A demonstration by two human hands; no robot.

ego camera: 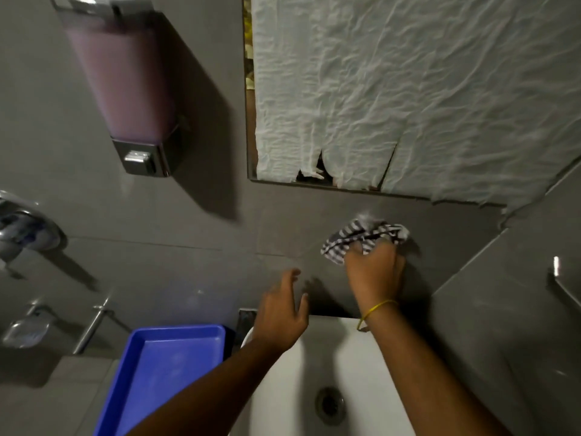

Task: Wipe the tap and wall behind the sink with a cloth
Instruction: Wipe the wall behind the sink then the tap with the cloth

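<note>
My right hand (374, 272) presses a bunched black-and-white striped cloth (364, 236) against the grey tiled wall (195, 215), just below the mirror's lower edge. A yellow band circles that wrist. My left hand (281, 313) hovers with fingers spread, holding nothing, close to the wall above the back rim of the white sink (355, 366). The drain (330, 404) shows in the bowl between my forearms. I cannot make out a tap over the sink; my hands and arms cover the back rim.
A mirror covered with crumpled white paper (408, 89) hangs above. A soap dispenser with pink liquid (125, 89) is fixed at upper left. Chrome fittings (25, 228) and a soap dish (25, 328) sit far left. A blue tray (166, 372) lies beside the sink.
</note>
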